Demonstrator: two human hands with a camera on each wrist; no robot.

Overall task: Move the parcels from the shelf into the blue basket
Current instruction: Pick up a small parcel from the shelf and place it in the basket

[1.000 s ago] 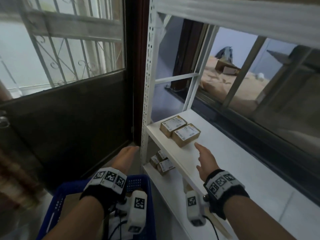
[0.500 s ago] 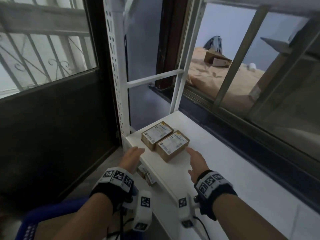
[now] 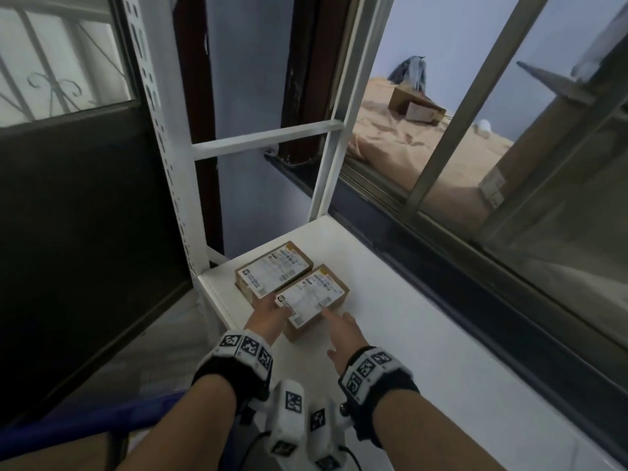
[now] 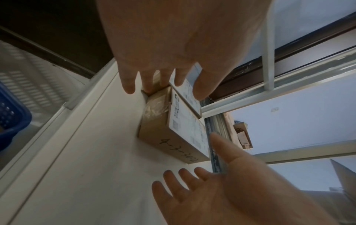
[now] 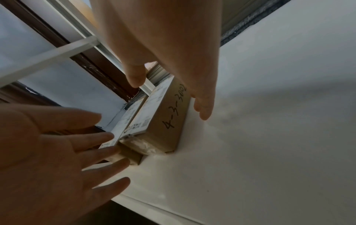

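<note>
Two brown cardboard parcels with white labels lie side by side at the left end of the white shelf (image 3: 424,351). The near parcel (image 3: 312,297) (image 4: 169,137) (image 5: 167,129) has handwriting on its side. The far parcel (image 3: 272,268) (image 4: 189,91) (image 5: 125,121) lies behind it. My left hand (image 3: 277,309) (image 4: 165,85) has straight fingers touching the parcels' left ends. My right hand (image 3: 334,329) (image 5: 170,99) is spread, its index finger at the near parcel's right side and its thumb over the top. The blue basket (image 3: 85,419) (image 4: 11,118) sits low on the left.
A perforated white upright (image 3: 163,147) and a crossbar (image 3: 265,139) frame the shelf's left end. A dark window sill (image 3: 475,294) and a glass window run along the back. A dark door (image 3: 68,232) stands on the left.
Both hands have moved forward to the two parcels. My left hand came up from beside the shelf onto it. The view has swung right, away from the basket.
</note>
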